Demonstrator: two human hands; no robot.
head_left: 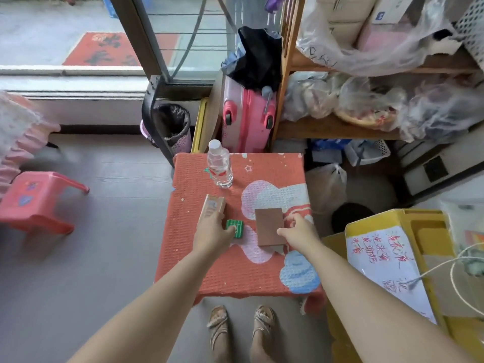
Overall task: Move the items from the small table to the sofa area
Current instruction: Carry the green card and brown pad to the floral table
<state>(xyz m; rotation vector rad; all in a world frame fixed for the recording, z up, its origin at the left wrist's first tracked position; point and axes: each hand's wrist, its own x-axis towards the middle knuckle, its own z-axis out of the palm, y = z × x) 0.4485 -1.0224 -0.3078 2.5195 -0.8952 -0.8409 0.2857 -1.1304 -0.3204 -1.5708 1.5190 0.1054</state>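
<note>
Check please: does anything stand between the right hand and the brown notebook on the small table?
Nothing visible does. The right hand is at the right edge of the brown notebook. The green block lies to its left and the water bottle stands farther back, both out of the way.
</note>
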